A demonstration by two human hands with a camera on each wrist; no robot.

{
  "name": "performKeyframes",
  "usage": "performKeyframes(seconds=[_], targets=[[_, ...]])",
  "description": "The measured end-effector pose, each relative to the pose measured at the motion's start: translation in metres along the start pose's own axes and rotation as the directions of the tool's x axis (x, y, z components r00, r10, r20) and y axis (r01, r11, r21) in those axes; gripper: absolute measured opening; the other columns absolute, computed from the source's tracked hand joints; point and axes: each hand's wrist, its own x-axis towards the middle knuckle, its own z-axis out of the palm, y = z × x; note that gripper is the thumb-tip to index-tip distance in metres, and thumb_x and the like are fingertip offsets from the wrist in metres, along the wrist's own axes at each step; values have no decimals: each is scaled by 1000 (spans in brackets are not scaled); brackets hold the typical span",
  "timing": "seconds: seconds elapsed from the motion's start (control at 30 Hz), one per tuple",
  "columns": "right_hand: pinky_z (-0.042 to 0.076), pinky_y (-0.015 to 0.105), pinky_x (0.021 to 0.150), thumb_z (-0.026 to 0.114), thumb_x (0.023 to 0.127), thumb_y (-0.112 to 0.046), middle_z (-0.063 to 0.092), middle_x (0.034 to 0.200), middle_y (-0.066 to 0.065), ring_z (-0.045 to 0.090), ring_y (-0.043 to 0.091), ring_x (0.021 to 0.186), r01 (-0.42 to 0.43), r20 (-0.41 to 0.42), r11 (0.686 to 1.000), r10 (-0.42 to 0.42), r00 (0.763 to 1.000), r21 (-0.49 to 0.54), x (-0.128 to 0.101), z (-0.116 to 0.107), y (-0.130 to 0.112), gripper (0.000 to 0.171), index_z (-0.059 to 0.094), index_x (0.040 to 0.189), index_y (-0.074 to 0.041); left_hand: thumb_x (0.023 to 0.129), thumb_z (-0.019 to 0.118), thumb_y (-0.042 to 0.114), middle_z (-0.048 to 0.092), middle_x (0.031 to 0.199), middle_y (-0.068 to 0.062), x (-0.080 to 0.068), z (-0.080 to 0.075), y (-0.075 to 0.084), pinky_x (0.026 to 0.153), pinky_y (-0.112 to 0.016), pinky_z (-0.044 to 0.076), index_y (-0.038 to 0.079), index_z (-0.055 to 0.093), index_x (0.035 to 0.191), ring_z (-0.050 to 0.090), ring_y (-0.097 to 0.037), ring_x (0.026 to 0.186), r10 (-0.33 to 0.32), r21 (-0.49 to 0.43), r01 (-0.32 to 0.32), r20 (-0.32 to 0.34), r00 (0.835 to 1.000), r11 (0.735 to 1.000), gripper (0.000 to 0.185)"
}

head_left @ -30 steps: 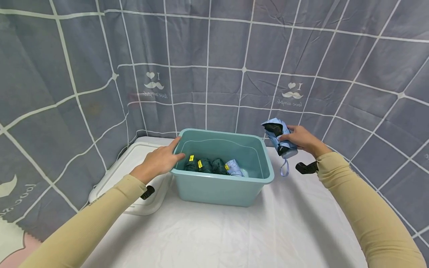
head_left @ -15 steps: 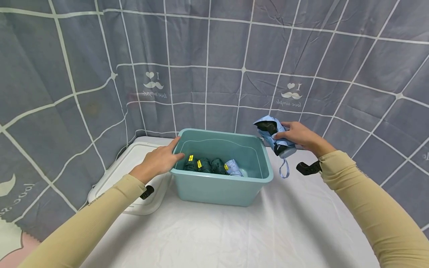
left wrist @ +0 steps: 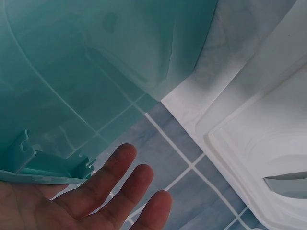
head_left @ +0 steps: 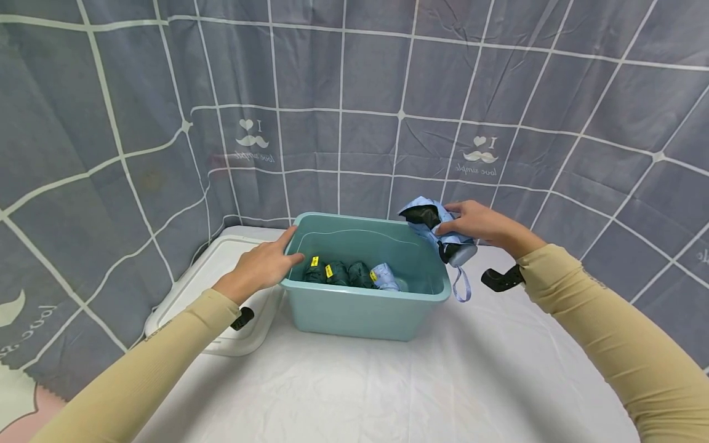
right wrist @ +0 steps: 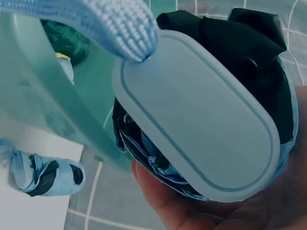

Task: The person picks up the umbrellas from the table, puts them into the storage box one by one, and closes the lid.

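A folded, light-blue-and-black fabric umbrella (head_left: 425,233) is gripped by the right hand (head_left: 480,222) above the right rim of a rectangular teal plastic bin (head_left: 354,312); its left rim is touched by the spread left hand (head_left: 264,263).

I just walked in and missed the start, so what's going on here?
A person's right hand grips what looks like a folded light blue umbrella at the right end of a teal bin, not yet set down. Their left hand rests on the bin's left rim. Inside, three dark green bundles and one pale blue bundle sit in a row. A white lid lies to the left of the bin.
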Motion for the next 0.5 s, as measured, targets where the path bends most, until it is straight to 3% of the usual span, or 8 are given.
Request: performKeyframes(seconds=[0.33, 0.5], targets=[[55, 28, 74, 68, 91, -28, 65, 119, 18, 67, 12, 78, 49, 99, 998, -46, 994, -28, 3, 13, -18, 80, 31, 156, 1, 101, 39, 56, 44, 154, -24, -1, 0, 0, 93, -66, 45, 25, 5, 164, 51, -48, 132, 0, -1, 0, -1, 1000, 1000, 78], [55, 29, 78, 68, 91, -28, 62, 128, 19, 67, 14, 87, 71, 148, 996, -62, 987, -60, 7, 20, -24, 75, 38, 153, 3, 101, 38, 56, 43, 154, -24, -2, -1, 2, 94, -66, 44, 25, 6, 164, 50, -48, 133, -1, -9, 1, -3, 1000, 1000, 78]])
